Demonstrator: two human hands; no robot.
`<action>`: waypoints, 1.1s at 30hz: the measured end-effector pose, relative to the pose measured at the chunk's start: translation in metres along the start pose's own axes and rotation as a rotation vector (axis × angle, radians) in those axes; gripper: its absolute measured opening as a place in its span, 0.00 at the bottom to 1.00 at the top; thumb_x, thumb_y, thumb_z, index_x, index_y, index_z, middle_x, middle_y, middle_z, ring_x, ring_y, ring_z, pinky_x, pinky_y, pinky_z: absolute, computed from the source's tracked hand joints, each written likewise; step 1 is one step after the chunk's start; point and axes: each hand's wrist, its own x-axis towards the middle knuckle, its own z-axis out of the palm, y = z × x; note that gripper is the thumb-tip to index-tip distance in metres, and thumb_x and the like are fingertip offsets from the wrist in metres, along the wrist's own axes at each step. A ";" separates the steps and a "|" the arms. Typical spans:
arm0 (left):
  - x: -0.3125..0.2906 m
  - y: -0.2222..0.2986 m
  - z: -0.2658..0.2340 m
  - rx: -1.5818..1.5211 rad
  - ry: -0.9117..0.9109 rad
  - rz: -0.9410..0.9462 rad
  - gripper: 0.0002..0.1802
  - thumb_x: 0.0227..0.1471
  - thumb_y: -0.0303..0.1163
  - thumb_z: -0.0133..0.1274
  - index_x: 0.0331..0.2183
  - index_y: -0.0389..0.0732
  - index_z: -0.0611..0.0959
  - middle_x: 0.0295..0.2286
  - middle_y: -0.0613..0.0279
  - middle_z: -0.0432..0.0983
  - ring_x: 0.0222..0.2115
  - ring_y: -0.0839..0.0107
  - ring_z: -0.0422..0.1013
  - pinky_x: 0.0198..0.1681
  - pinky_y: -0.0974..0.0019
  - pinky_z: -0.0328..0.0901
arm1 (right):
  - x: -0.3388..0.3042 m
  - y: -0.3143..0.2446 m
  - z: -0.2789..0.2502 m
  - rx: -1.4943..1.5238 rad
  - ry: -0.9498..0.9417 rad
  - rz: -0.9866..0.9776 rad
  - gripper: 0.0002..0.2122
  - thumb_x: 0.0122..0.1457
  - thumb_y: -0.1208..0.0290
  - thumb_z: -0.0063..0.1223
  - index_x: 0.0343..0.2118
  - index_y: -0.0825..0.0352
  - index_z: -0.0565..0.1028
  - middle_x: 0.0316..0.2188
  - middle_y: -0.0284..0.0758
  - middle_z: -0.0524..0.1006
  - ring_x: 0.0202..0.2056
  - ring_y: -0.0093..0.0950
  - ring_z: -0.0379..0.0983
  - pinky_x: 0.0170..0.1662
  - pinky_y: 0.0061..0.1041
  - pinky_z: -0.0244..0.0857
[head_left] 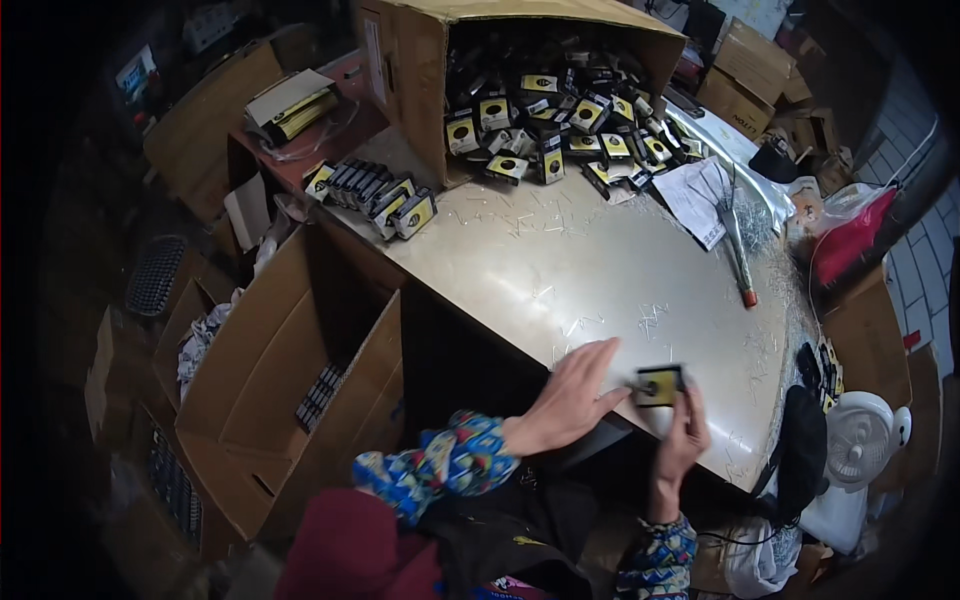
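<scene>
A small black and yellow box (pixel 658 387), slightly blurred, is held in my right hand (pixel 683 435) above the near edge of the table (pixel 620 260). My left hand (pixel 568 398) is open just left of it, fingers stretched out and thumb close to the box; whether the thumb touches it I cannot tell. Thin bits that look like wire pins (pixel 652 318) lie scattered over the tabletop beyond my hands. A large carton (pixel 415 85) lies on its side at the far edge, and many similar small boxes (pixel 590 115) spill from it.
Several small boxes (pixel 375 195) stand in a row at the table's left corner. Below, an open carton (pixel 250 400) has small packs inside. A paper sheet (pixel 690 200) and a brush-like tool (pixel 738 240) with a red end lie at right, near a white fan (pixel 858 440).
</scene>
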 end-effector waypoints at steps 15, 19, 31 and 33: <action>0.164 -0.172 -0.124 0.841 -0.113 0.116 0.23 0.45 0.26 0.55 0.46 0.37 0.74 0.42 0.52 0.70 0.46 0.53 0.64 0.49 0.54 0.60 | 0.192 0.060 0.183 -0.797 -0.563 -0.713 0.19 0.64 0.59 0.43 0.54 0.62 0.68 0.57 0.45 0.66 0.60 0.45 0.58 0.62 0.53 0.48; 0.243 -0.186 -0.056 0.752 -0.375 0.271 0.16 0.43 0.24 0.54 0.39 0.39 0.76 0.36 0.55 0.71 0.42 0.54 0.67 0.42 0.55 0.64 | 0.255 0.098 0.144 -1.038 -0.296 -0.490 0.20 0.63 0.58 0.44 0.49 0.71 0.68 0.55 0.49 0.66 0.59 0.47 0.59 0.62 0.49 0.49; 0.358 -0.199 -0.010 0.667 -0.846 -0.052 0.43 0.34 0.47 0.67 0.49 0.34 0.69 0.44 0.41 0.69 0.46 0.49 0.68 0.51 0.60 0.65 | 0.256 0.120 0.037 -0.737 -0.467 -0.442 0.21 0.60 0.63 0.53 0.53 0.70 0.69 0.57 0.51 0.65 0.57 0.47 0.62 0.59 0.39 0.58; 0.346 -0.193 -0.017 0.731 -0.872 -0.112 0.44 0.33 0.54 0.65 0.44 0.29 0.72 0.42 0.38 0.70 0.44 0.48 0.70 0.49 0.59 0.67 | 0.243 0.095 0.069 -0.655 -0.615 -0.494 0.24 0.61 0.60 0.51 0.57 0.68 0.66 0.60 0.49 0.61 0.61 0.46 0.56 0.63 0.39 0.52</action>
